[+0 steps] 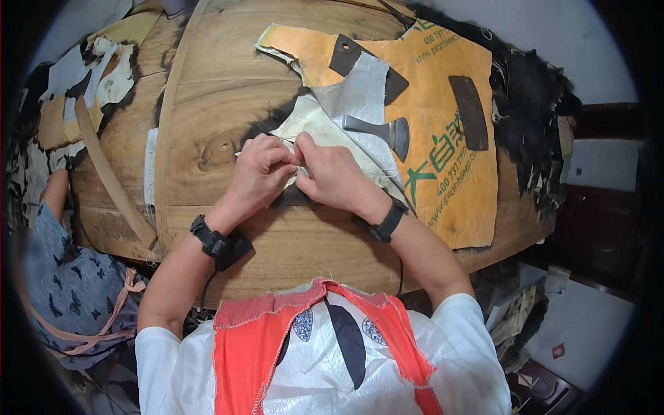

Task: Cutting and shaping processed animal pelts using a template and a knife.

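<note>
My left hand [261, 171] and my right hand [328, 169] meet at the edge of a cream hide piece [311, 121] with dark fur round its edges, both with fingers pinched on it. The exact spot between my fingertips is partly hidden. Just to the right, a metal tool [398, 138] with a broad head lies on a white woven sheet [360, 93]. Beneath these is a large orange printed paper cutout [443, 204], with two dark flat pieces, one near the top [394, 86] and one at the right [467, 111].
The wooden table [200, 104] holds a pile of hide scraps [114, 79] and a long tan strip [114, 173] at left, dark fur [536, 124] at right, and scissors [394, 12] at back. Another person [72, 304] in a butterfly-print garment is at the left.
</note>
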The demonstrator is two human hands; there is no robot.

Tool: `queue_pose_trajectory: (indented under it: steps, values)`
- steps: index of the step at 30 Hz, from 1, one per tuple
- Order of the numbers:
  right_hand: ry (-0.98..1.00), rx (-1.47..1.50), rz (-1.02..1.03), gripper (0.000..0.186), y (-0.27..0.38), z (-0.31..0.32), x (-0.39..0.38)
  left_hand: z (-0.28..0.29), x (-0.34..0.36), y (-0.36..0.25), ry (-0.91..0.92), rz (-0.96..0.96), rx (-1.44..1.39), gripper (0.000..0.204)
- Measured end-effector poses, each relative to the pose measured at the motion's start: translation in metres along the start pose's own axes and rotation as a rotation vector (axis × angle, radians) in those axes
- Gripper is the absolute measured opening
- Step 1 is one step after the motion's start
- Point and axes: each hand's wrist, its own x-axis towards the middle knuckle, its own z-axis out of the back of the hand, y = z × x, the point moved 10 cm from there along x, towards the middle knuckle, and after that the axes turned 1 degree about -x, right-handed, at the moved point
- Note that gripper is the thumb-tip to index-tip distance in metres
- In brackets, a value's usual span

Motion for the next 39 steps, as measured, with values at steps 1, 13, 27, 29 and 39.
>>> queue_pose_trajectory:
  steps: [1,13,27,29,39]
  values:
    - [0.001,-0.012,-0.031,0.030,0.004,0.005,-0.002,0.000,-0.001,0.000,-0.001,-0.005,-0.003,0.012]
    - [-0.217,-0.146,0.458,0.008,0.087,0.032,-0.026,-0.002,0.004,0.000,0.095,0.039,0.062,0.014]
    - [0.024,-0.089,-0.266,0.018,0.046,0.064,-0.148,-0.003,-0.003,-0.007,0.048,0.078,0.081,0.017]
    - [0.176,0.113,-0.203,0.016,0.083,0.063,-0.143,-0.007,-0.002,-0.009,0.058,0.063,0.075,0.017]
    - [0.017,-0.317,-0.714,0.026,-0.029,0.124,-0.227,-0.002,-0.008,0.002,0.017,0.068,0.046,0.017]
